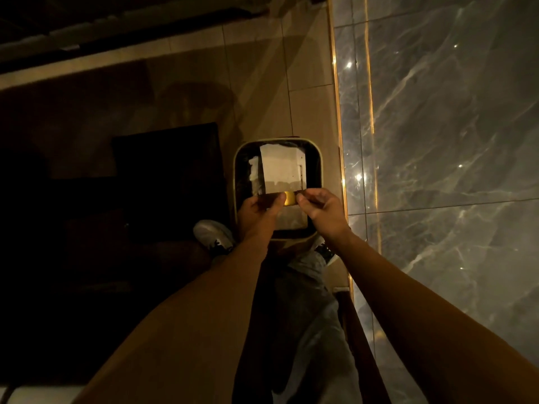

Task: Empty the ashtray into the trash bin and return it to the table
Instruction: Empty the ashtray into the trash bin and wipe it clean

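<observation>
A trash bin [320, 170] with a rounded square rim stands on the floor right below me, with white paper [281, 167] lying inside. Over its near half I hold the ashtray [290, 198], a small dark piece with a gold-coloured part showing between my fingers. My left hand [256, 212] grips its left side, thumb on top. From the right, my right hand [320, 209] pinches its edge with curled fingers. My hands and the dim light hide most of the ashtray, and I cannot tell what is in it.
A glossy grey marble wall [452, 141] with gold trim [339, 126] runs along the right, close to the bin. Beige floor tiles [262, 83] stretch ahead. Dark furniture [166, 170] fills the left. My shoes [214, 233] stand just before the bin.
</observation>
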Demonstrator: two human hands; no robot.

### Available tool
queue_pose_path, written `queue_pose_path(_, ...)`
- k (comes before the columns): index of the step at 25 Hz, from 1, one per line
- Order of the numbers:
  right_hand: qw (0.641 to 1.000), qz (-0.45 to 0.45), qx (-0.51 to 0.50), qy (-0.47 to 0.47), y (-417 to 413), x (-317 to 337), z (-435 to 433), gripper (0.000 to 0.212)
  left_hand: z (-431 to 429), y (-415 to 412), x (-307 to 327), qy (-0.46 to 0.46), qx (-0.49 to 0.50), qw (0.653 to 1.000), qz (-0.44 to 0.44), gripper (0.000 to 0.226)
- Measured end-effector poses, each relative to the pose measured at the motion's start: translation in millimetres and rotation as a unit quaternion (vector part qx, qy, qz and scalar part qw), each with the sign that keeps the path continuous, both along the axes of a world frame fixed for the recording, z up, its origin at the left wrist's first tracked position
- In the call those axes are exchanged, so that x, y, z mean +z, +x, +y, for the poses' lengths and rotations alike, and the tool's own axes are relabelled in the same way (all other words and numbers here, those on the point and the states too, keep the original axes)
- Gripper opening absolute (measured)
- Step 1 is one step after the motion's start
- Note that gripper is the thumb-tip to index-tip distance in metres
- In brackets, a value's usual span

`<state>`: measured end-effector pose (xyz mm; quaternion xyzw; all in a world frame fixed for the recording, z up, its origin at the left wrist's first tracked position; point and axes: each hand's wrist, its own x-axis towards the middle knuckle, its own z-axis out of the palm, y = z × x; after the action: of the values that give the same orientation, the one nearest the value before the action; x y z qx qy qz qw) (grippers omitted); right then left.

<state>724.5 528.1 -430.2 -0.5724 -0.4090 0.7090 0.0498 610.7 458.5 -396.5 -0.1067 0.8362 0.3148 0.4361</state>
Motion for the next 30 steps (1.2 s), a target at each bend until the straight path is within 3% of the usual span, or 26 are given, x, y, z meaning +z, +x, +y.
queue_pose_path(9, 1.000, -0.010, 0.000, 0.021, -3, -13, -3, 0.025, 6, 0, -18, -0.005, 0.000, 1.000, -0.002, 0.046)
queue_pose_path(22, 0.996, -0.049, 0.058, 0.041, -5, -24, 0, 0.020, 4, 1, -27, -0.011, -0.111, 0.992, 0.053, 0.040)
queue_pose_path(30, 0.994, -0.046, 0.088, 0.045, -4, -24, -2, 0.025, -1, 3, -32, -0.027, -0.208, 0.975, 0.072, 0.089)
